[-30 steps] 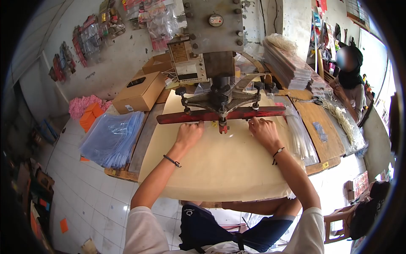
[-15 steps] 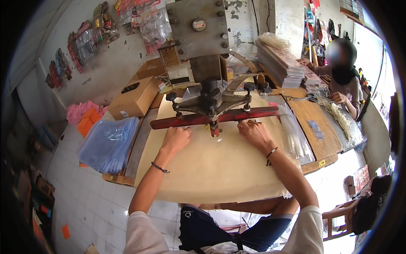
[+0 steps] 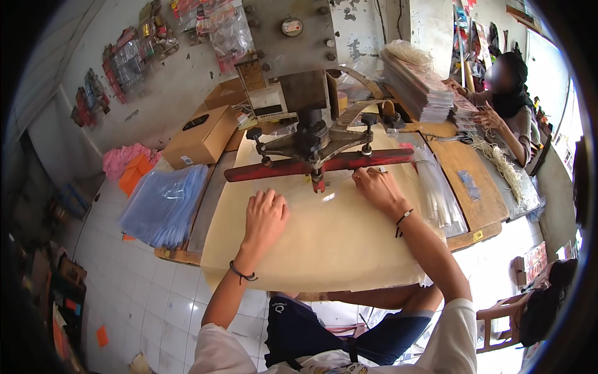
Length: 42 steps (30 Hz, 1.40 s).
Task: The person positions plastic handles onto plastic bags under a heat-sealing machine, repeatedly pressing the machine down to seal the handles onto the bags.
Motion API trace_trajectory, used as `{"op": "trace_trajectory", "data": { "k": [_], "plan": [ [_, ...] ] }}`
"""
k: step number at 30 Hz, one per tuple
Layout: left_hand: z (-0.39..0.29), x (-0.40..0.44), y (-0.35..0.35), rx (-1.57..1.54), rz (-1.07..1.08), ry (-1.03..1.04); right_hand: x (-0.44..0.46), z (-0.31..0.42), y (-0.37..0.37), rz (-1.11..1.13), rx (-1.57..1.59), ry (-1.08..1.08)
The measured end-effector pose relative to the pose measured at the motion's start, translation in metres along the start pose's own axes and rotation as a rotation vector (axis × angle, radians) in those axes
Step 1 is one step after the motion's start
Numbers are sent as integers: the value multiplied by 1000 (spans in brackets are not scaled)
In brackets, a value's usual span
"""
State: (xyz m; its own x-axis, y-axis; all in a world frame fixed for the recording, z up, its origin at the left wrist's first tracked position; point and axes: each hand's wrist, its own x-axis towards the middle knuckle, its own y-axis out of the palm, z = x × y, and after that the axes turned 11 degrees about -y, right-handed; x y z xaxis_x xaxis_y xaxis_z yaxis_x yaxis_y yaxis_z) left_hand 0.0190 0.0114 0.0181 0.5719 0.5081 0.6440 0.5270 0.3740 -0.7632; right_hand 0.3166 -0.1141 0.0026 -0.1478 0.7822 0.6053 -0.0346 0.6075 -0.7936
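A sheet of tan paper [image 3: 311, 249] covers the worktable under the head of a sealing press [image 3: 314, 134]. Across the sheet runs the press's long red bar [image 3: 280, 169]. My left hand [image 3: 266, 217] lies palm down on the sheet, a little in front of the bar, its fingers loosely stretched and nothing visible in them. Close to the right half of the bar, my right hand [image 3: 379, 189] rests with bent fingers drawn together. Its fingertips sit at the bar's near edge, and whatever they pinch is hidden. A small shiny glint shows on the sheet between the hands.
Clear bluish plastic sleeves [image 3: 165, 206] are stacked at the left, before a cardboard box [image 3: 200, 136]. Clear strips [image 3: 436, 190] lie at the right, near scissors [image 3: 461, 136] and a tall stack of packs [image 3: 420, 87]. A co-worker [image 3: 511, 106] sits at the far right.
My left hand has come back from the bar toward me, its fingers less curled. My right hand has stayed close to the bar. The co-worker's near hand has risen.
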Motion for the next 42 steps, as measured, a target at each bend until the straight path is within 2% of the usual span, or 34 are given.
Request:
{"op": "trace_trajectory", "data": {
  "k": [7,10,13,16,19,21,23,25,26,29,30,33,38,41,42],
  "plan": [
    [23,2,-2,-87,-5,-60,4,13,-3,-6,72,-61],
    [31,-2,-3,-78,70,-98,4,17,-6,51,126,-77],
    [34,-12,-16,-88,37,-104,6,21,-8,18,142,-214],
    [34,-32,-29,-51,40,-68,7,23,-6,13,113,-262],
    [12,-56,-44,-52,101,-55,6,23,-8,104,132,-241],
    [-16,-71,-56,1,146,9,6,22,-6,89,160,-238],
    [-48,-85,-67,-68,239,115,6,23,-5,93,218,-229],
    [-67,-87,-93,-363,573,59,6,27,-14,111,293,-212],
    [-73,-87,-99,-519,733,29,4,33,-25,205,327,-104],
    [-53,-87,-98,-235,314,5,-2,37,-30,194,408,-88],
    [-41,-100,-80,-187,514,-88,-3,36,-27,197,445,-113],
    [-48,-123,-57,-88,332,-114,-3,31,-21,230,540,-131],
    [-84,-142,-55,-27,267,-302,5,54,-43,452,579,35],
    [-95,-140,-61,-46,285,-338,-3,70,-53,491,581,-94],
    [-95,-137,-63,-59,255,-306,-6,74,-54,477,602,-78]
  ]
}}
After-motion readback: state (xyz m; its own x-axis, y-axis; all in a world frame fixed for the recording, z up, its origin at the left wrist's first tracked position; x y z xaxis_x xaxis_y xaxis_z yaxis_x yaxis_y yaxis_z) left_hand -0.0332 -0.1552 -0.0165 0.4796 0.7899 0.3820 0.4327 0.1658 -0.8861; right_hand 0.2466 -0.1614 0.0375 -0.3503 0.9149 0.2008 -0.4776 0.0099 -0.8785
